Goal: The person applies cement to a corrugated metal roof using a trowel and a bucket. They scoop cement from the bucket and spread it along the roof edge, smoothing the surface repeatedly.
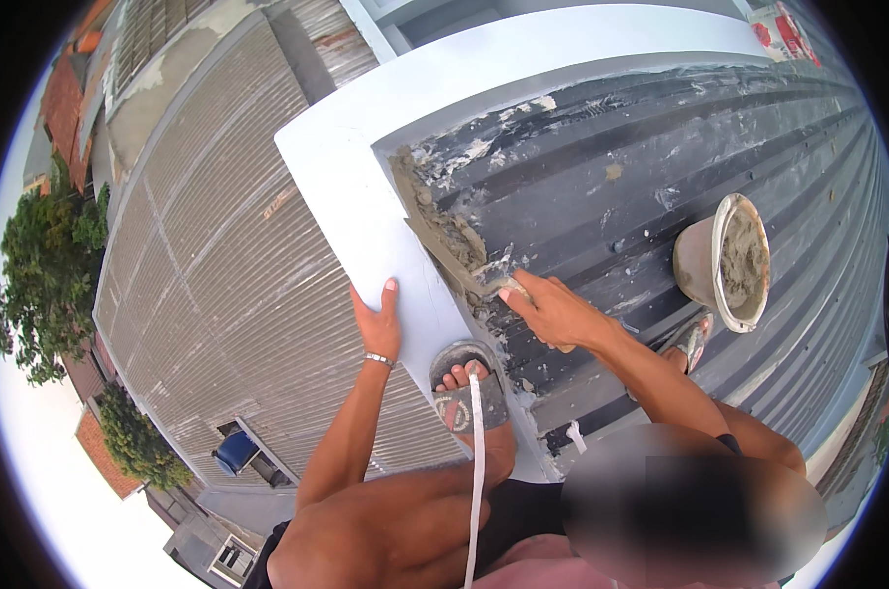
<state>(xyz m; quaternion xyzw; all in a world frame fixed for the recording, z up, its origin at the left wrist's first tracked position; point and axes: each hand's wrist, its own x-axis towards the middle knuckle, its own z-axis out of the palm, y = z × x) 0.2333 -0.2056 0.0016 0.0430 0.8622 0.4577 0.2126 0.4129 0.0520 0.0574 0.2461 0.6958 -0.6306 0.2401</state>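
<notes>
My left hand [378, 324] grips the outer edge of a white parapet wall [341, 201], thumb on top and the other fingers bent over the side, partly hidden. In my right hand [554, 312] is the handle of a trowel [442, 257], its long blade smeared with grey mortar. The blade lies along the inner edge of the parapet, against a rough strip of wet mortar [432, 208] where the wall meets the dark ribbed metal roof [572, 187]. To the right, a bucket [696, 260] of mortar [744, 260] stands on the roof.
My left foot, in a sandal [454, 404], rests on the parapet; the other sandal [695, 339] is below the bucket. A white cord [479, 461] hangs down in front. Past the parapet's outer edge lies a lower corrugated roof [228, 245]. A red and white bag [786, 37] sits at the far right.
</notes>
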